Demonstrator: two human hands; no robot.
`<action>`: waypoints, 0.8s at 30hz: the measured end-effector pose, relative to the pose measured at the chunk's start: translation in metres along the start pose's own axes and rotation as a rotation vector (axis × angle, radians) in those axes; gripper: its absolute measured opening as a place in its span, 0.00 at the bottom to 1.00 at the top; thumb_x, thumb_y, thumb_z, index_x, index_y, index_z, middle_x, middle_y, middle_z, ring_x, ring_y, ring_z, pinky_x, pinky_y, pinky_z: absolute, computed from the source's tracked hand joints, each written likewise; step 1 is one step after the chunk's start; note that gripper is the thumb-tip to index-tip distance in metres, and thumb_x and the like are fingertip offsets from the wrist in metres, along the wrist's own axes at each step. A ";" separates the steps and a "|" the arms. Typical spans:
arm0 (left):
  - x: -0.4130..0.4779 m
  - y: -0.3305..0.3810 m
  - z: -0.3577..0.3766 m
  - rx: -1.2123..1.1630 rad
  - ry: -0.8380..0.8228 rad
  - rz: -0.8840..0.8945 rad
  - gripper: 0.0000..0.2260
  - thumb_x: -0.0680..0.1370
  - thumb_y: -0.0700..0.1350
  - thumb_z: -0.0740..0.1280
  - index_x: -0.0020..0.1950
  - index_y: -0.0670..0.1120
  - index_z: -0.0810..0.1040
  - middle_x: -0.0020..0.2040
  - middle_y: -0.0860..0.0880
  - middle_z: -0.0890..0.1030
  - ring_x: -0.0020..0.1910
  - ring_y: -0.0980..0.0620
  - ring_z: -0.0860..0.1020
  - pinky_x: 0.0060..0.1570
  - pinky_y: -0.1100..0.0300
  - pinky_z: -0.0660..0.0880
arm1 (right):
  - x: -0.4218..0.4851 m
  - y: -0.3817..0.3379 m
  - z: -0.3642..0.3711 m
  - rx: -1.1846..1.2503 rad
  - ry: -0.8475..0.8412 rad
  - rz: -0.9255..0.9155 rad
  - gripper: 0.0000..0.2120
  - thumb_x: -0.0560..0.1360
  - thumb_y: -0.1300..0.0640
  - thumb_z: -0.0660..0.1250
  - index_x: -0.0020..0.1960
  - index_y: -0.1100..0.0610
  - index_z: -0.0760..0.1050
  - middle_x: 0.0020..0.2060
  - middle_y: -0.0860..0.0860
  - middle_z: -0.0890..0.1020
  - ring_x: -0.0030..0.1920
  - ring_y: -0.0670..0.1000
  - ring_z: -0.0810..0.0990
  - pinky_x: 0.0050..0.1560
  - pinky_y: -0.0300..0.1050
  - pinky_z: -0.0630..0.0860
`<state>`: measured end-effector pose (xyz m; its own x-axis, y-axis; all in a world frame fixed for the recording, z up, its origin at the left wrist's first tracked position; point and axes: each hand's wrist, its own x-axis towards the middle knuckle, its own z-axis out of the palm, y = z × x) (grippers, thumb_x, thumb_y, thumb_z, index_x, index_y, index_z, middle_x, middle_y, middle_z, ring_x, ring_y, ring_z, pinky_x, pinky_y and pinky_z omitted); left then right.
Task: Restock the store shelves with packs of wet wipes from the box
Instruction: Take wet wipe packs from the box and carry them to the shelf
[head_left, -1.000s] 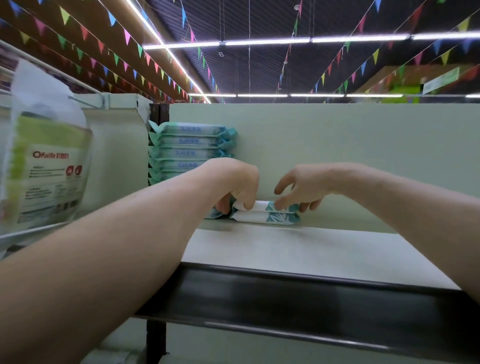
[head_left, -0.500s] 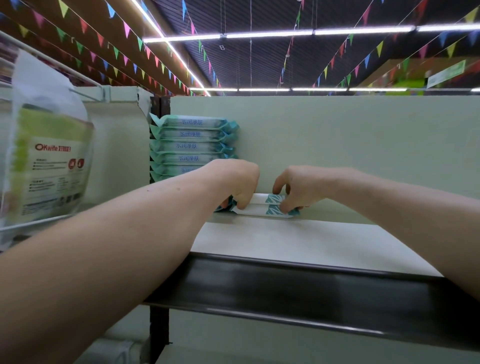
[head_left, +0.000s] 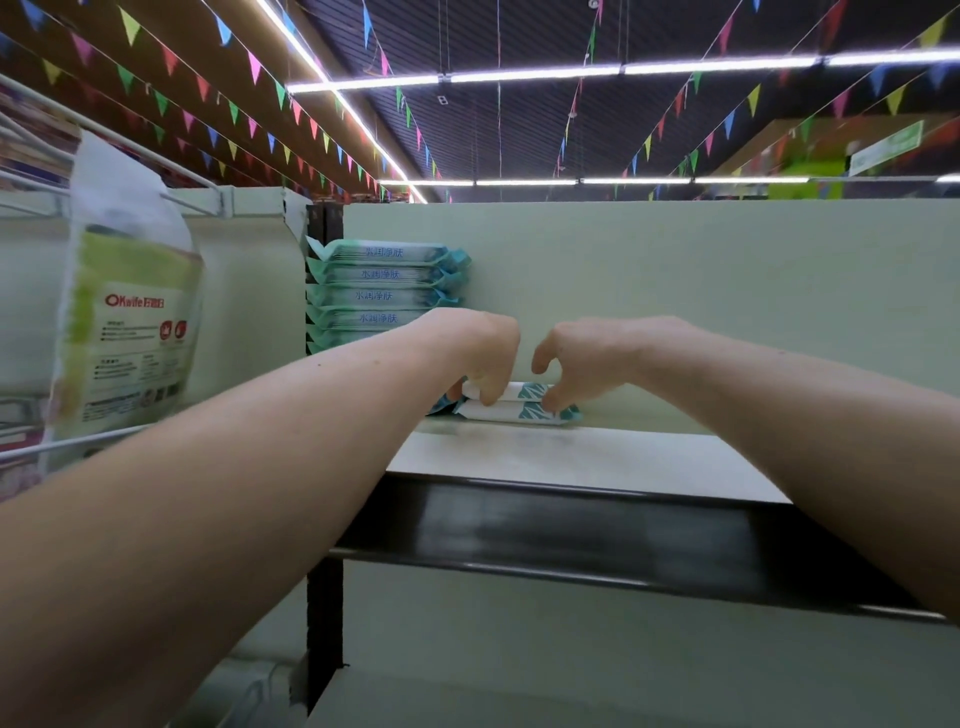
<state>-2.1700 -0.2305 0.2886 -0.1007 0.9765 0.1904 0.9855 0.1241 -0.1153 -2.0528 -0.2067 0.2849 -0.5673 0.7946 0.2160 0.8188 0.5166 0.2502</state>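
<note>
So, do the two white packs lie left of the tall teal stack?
No, the two white packs lie right of the tall teal stack, on the same shelf.

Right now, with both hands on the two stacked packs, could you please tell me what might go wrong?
The left hand and its forearm reach past the tall stack of teal wet wipe packs; pulling back could topple it. The two white-and-teal wet wipe packs lie stacked; the upper one might slide off as the right hand lets go.
</note>
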 end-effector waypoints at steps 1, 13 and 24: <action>-0.003 0.003 -0.001 -0.001 0.003 0.002 0.26 0.75 0.38 0.68 0.72 0.43 0.67 0.43 0.45 0.77 0.44 0.46 0.84 0.48 0.51 0.81 | -0.005 0.000 -0.001 0.007 0.004 0.000 0.25 0.74 0.47 0.69 0.69 0.50 0.70 0.58 0.50 0.77 0.55 0.53 0.75 0.59 0.47 0.74; -0.043 0.057 -0.005 -0.034 0.056 0.048 0.23 0.76 0.40 0.68 0.71 0.42 0.68 0.38 0.47 0.73 0.37 0.47 0.79 0.40 0.56 0.78 | -0.073 0.025 -0.003 0.102 0.080 0.084 0.19 0.76 0.52 0.68 0.65 0.57 0.75 0.59 0.53 0.79 0.59 0.55 0.77 0.58 0.44 0.74; -0.077 0.132 -0.029 -0.155 0.186 0.301 0.21 0.77 0.40 0.68 0.69 0.40 0.70 0.49 0.44 0.76 0.47 0.45 0.79 0.45 0.54 0.78 | -0.164 0.066 -0.019 0.051 0.060 0.389 0.20 0.76 0.52 0.68 0.66 0.56 0.73 0.60 0.52 0.78 0.60 0.56 0.76 0.64 0.53 0.71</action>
<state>-2.0278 -0.2940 0.2873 0.2091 0.9147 0.3457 0.9775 -0.2056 -0.0474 -1.9078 -0.3092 0.2840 -0.2164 0.9149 0.3407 0.9761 0.1966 0.0922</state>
